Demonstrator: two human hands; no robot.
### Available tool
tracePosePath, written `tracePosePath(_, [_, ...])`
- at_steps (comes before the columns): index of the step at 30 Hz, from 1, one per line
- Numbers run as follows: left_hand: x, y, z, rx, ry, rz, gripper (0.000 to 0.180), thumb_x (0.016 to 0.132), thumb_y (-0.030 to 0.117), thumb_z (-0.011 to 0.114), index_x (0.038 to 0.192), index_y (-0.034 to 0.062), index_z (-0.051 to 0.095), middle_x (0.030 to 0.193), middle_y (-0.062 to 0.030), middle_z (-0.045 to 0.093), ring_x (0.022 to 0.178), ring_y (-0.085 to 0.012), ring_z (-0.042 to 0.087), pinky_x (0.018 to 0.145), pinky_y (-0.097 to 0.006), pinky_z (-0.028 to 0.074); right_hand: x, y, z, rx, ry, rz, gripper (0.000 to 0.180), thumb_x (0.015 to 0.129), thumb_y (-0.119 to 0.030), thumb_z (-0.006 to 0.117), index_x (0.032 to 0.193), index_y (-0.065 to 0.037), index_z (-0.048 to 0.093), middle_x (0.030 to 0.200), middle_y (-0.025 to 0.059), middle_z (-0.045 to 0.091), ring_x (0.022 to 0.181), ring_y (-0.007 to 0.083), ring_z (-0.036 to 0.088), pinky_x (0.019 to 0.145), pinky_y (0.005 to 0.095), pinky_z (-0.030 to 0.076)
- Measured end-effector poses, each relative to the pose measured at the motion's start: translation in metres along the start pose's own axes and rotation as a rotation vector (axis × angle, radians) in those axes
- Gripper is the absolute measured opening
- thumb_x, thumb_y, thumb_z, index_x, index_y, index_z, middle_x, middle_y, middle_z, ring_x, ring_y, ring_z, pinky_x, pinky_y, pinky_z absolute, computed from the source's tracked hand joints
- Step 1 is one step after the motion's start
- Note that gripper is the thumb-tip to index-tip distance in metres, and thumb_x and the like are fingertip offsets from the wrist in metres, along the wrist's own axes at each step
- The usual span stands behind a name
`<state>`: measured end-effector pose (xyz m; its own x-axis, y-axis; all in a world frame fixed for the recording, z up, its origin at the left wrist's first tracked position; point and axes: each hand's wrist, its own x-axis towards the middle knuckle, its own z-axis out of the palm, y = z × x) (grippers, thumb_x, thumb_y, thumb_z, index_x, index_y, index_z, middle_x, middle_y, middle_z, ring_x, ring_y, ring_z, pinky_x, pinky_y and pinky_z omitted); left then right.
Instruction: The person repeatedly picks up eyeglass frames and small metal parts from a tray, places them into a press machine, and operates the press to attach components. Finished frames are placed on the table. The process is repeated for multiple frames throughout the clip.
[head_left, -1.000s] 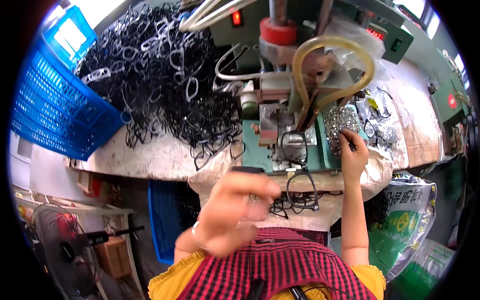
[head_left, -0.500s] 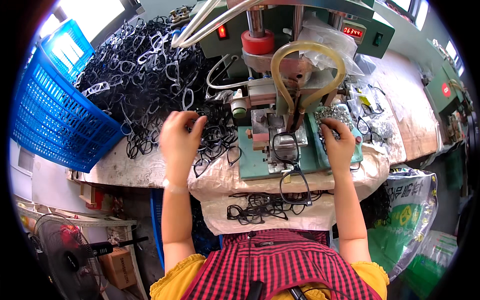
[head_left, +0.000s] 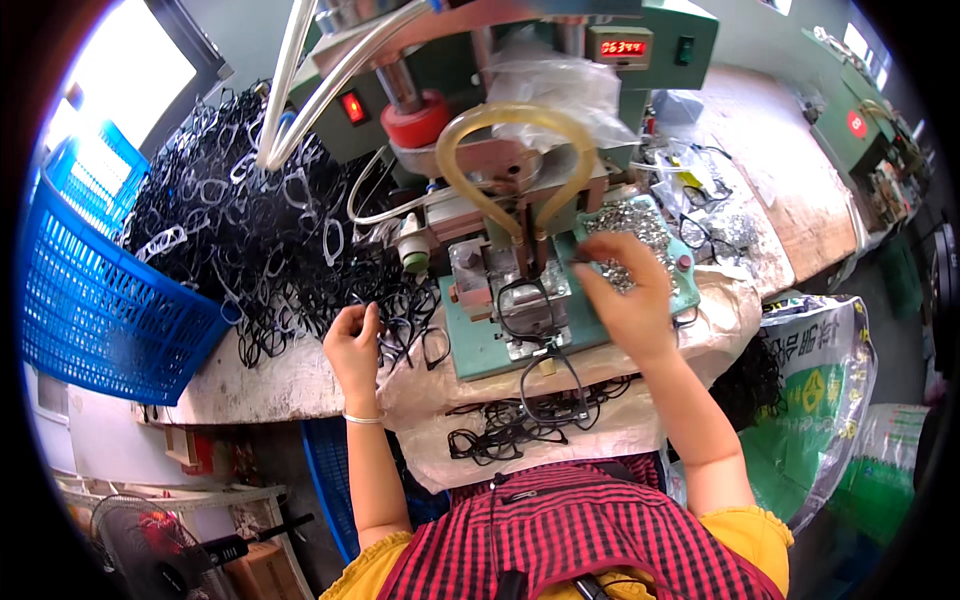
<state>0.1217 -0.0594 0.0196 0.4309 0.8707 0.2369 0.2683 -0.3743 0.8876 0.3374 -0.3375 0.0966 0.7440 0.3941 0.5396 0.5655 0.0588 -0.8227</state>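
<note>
— Right hand (head_left: 632, 295): state?
— Fingertips close together beside the dark prongs (head_left: 530, 250); whether a small part is pinched cannot be told. Left hand (head_left: 355, 348) curled near the black frame pile (head_left: 290, 290); contents not discernible.
— Spectacle frame (head_left: 548, 347)?
— Seated on the green press (head_left: 468, 352), one rim beyond its front edge. Step judged: part-loading. Next, careful alignment would be required.
</note>
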Motion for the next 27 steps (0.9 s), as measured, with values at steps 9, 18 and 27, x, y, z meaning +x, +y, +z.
tracePosePath(9, [-0.027,0.084,0.001,-0.867,-0.046,0.178,0.002,0.097,0.005,0.054,0.099,0.0048,0.052,0.101,-0.0108,0.063,0.08,-0.0178,0.06,0.063,-0.034,0.055,-0.003,0.001,0.037,0.391,0.022,0.227,0.04,0.082,0.0,0.071,0.119,0.002,0.057,0.099,0.0058,0.067,0.094,0.0116,0.065,0.089,0.0261,0.049])
tracePosePath(18, [-0.052,0.169,0.028,-0.506,-0.145,0.932,0.009,0.09,0.01,0.07,0.094,0.003,0.066,0.095,-0.0177,0.074,0.085,-0.0301,0.073,0.078,-0.04,0.056,-0.006,-0.037,0.019,0.411,-0.143,0.213,0.043,0.088,0.0,0.064,0.129,0.001,0.054,0.11,0.0095,0.07,0.105,0.0169,0.067,0.095,0.0287,0.048])
tracePosePath(27, [-0.062,0.166,0.051,-0.002,-0.531,1.186,0.031,0.068,0.0,0.069,0.097,0.0086,0.076,0.101,-0.0066,0.074,0.091,-0.0275,0.069,0.096,-0.049,0.053,-0.014,0.104,-0.058,-0.757,0.013,-0.042,0.015,0.075,-0.019,0.079,0.089,-0.013,0.075,0.123,0.0198,0.064,0.13,0.0386,0.051,0.104,0.0471,0.045])
